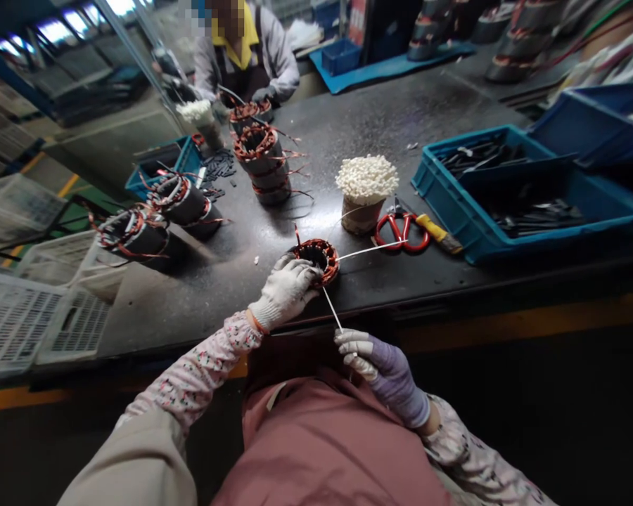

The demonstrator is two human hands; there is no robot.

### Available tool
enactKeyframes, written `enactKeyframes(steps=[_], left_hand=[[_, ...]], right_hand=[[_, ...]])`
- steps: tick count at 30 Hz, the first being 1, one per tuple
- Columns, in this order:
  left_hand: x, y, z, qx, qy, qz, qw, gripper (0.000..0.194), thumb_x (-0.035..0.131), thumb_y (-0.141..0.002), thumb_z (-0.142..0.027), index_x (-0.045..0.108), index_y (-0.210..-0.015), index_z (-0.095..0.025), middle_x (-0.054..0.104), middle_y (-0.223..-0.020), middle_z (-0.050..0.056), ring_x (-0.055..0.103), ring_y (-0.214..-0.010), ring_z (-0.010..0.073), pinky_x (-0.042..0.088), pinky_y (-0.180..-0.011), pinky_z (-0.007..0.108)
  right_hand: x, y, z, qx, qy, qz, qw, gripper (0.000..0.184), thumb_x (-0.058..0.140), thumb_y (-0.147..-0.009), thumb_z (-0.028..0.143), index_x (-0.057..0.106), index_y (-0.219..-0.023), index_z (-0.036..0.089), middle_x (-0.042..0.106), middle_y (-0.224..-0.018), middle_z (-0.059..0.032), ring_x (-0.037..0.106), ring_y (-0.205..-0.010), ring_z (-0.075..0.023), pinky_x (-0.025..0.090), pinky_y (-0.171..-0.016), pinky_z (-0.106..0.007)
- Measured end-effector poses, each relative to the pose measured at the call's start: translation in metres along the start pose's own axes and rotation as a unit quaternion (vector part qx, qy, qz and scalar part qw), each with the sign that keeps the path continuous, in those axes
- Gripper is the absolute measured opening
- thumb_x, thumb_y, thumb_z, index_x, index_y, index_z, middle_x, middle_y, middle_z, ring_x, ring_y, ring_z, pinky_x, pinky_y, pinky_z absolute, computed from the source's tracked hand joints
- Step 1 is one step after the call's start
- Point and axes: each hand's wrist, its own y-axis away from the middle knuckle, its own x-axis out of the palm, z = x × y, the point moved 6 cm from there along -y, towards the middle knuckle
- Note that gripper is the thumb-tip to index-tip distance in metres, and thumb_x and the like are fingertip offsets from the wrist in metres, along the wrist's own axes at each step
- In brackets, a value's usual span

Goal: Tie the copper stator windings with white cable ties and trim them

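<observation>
Copper-wound stator (328, 261) is sitting near the table's (200, 309) near edge; right hand (387, 376), gloved, is pinching a white cord (332, 308) between closed fingers, pulling it taut from the stator; left hand (290, 289), gloved, is gripping the stator's rim with curled fingers; another cord end (366, 250) is reaching over red-handled scissors (402, 233); yellow-handled tool (439, 233) is lying beside them; white cord bundle (366, 181) is standing behind; blue bin (472, 246) is holding dark pieces; stacked stators (264, 165) are standing farther back; a person (243, 56) is working beyond.
</observation>
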Motion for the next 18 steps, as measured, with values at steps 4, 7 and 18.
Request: enactKeyframes(steps=[4, 7, 18], left_hand=[[0.001, 0.0, 0.001, 0.004, -0.005, -0.006, 1.0, 0.029, 0.068, -0.084, -0.029, 0.066, -0.111, -0.018, 0.072, -0.114, 0.009, 0.063, -0.114, 0.0261, 0.039, -0.11, 0.049], [0.002, 0.0, 0.001, 0.004, -0.005, -0.001, 1.0, 0.031, 0.067, -0.085, -0.029, 0.065, -0.113, -0.017, 0.072, -0.113, 0.01, 0.062, -0.115, 0.0259, 0.038, -0.111, 0.049], [-0.002, 0.0, -0.001, 0.026, -0.013, -0.011, 1.0, 0.029, 0.066, -0.086, -0.03, 0.065, -0.111, -0.017, 0.072, -0.109, 0.01, 0.064, -0.113, 0.0258, 0.04, -0.11, 0.049]], right_hand=[[0.005, -0.006, -0.003, 0.027, -0.024, -0.012, 0.999, 0.012, 0.065, -0.087, 0.027, 0.076, -0.088, 0.024, 0.076, -0.099, -0.0067, 0.073, -0.094, -0.0181, 0.061, -0.085, -0.029], [0.006, -0.01, -0.005, 0.051, -0.035, -0.031, 0.998, 0.013, 0.066, -0.086, 0.031, 0.076, -0.087, 0.024, 0.076, -0.099, -0.007, 0.073, -0.093, -0.0188, 0.061, -0.084, -0.03], [0.0, 0.001, 0.002, 0.106, -0.028, -0.073, 0.991, 0.012, 0.068, -0.085, 0.03, 0.077, -0.088, 0.023, 0.077, -0.096, -0.0061, 0.073, -0.088, -0.0189, 0.062, -0.081, -0.03]])
